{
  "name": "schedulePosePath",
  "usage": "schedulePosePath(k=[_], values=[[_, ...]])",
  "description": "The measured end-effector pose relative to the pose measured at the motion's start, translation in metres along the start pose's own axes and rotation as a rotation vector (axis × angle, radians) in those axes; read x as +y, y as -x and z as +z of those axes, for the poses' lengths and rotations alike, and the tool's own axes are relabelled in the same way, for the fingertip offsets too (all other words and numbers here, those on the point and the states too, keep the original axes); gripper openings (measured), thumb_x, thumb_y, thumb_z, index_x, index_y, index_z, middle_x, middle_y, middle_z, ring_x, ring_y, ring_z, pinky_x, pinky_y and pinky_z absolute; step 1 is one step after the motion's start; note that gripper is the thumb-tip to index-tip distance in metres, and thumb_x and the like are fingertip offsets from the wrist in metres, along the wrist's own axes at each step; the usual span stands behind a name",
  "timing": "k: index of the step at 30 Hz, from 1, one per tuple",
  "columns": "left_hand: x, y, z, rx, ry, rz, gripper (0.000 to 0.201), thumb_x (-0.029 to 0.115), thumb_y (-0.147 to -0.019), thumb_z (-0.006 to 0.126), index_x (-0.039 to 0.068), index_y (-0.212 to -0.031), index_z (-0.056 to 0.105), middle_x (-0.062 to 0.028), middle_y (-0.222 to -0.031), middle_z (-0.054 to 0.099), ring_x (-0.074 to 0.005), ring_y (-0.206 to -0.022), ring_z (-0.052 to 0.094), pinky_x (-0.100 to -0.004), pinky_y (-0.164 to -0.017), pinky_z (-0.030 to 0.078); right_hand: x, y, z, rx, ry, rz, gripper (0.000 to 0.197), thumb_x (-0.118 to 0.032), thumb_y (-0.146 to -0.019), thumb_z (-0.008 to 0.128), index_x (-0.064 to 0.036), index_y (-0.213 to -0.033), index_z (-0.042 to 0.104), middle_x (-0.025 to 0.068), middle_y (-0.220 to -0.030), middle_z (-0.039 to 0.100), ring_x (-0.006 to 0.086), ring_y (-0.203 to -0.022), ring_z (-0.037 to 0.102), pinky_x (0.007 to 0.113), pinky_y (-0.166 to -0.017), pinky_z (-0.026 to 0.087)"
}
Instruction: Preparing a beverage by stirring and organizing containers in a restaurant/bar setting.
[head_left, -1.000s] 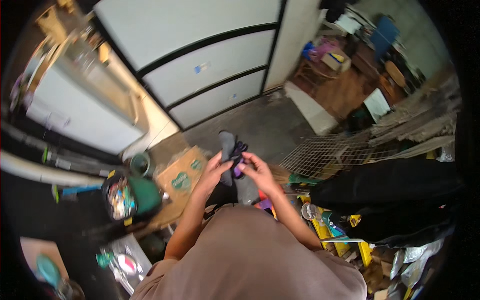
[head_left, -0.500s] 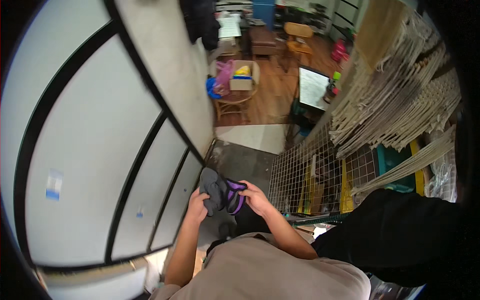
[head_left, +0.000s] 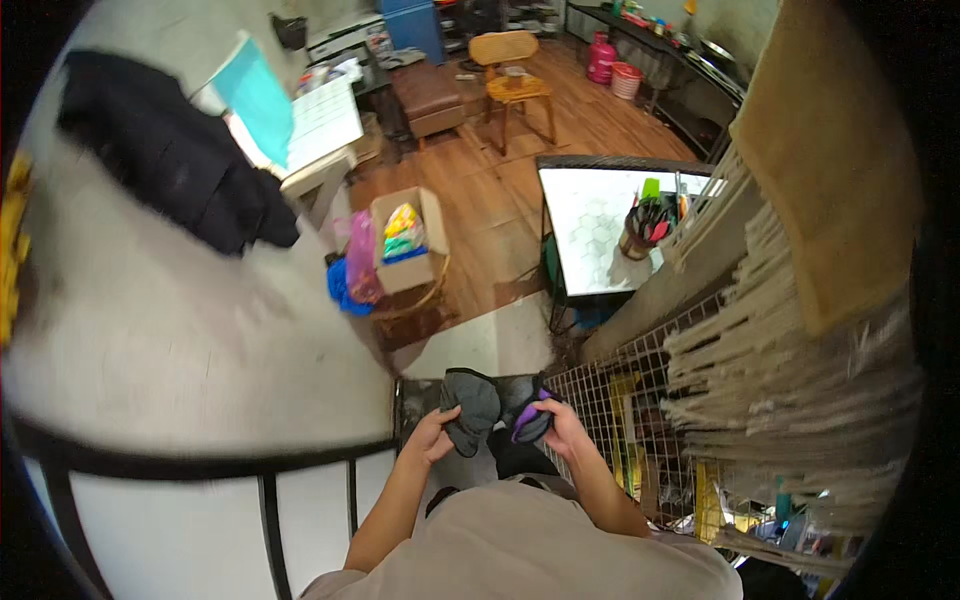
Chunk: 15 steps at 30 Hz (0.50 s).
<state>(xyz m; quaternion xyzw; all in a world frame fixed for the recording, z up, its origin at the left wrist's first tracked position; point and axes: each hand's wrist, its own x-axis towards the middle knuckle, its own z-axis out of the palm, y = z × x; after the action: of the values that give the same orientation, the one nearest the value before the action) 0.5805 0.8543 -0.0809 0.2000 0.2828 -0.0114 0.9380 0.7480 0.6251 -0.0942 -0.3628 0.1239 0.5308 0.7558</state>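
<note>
My left hand (head_left: 432, 436) is closed on the edge of a grey cloth piece (head_left: 473, 408) with dark trim, thumb on top. It looks soft and rounded; its exact kind I cannot tell. To its right, my right hand (head_left: 563, 426) grips a black-and-purple cloth piece (head_left: 528, 414) with a dark edge. Both pieces are held up close together in front of my body. Whether they are joined to each other cannot be made out.
A wire grid panel (head_left: 645, 400) with hanging fringed cords (head_left: 740, 340) stands close on my right. Ahead are a white-topped table (head_left: 590, 225) holding a cup of tools, a cardboard box (head_left: 430, 225) on a round stand, and a wooden chair (head_left: 510, 90). Black-framed white panels (head_left: 170, 530) lie to the left.
My view has swung left and up, showing more of the room ahead. Both hands still hold the cloth pieces, which are turned differently; less of the purple loop shows.
</note>
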Motion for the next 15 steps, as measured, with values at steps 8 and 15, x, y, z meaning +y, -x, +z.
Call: schedulePosePath(k=[8,15], values=[[0.192,-0.168,0.091,-0.010,-0.057,0.067,0.039,0.014,-0.099,0.056,-0.002,-0.135,0.049,-0.0154,-0.133,0.059,-0.0309,-0.122,0.058,-0.0465,-0.106,0.046,-0.200,-0.140,0.142,-0.201,-0.105,-0.264,0.043,-0.007,-0.092,0.058,0.0037,-0.134,0.052,0.0159,-0.128,0.063,0.0286,-0.115,0.063,0.044,-0.104,0.048],[0.359,-0.326,0.152,-0.198,-0.194,0.197,0.035,0.017,-0.101,0.056,-0.001,-0.130,0.052,-0.0156,-0.129,0.062,-0.0292,-0.118,0.061,-0.0446,-0.104,0.048,-0.338,-0.303,0.225,-0.126,-0.224,-0.254,0.038,-0.021,-0.096,0.059,-0.0004,-0.128,0.057,0.0150,-0.124,0.065,0.0293,-0.115,0.062,0.046,-0.104,0.047]])
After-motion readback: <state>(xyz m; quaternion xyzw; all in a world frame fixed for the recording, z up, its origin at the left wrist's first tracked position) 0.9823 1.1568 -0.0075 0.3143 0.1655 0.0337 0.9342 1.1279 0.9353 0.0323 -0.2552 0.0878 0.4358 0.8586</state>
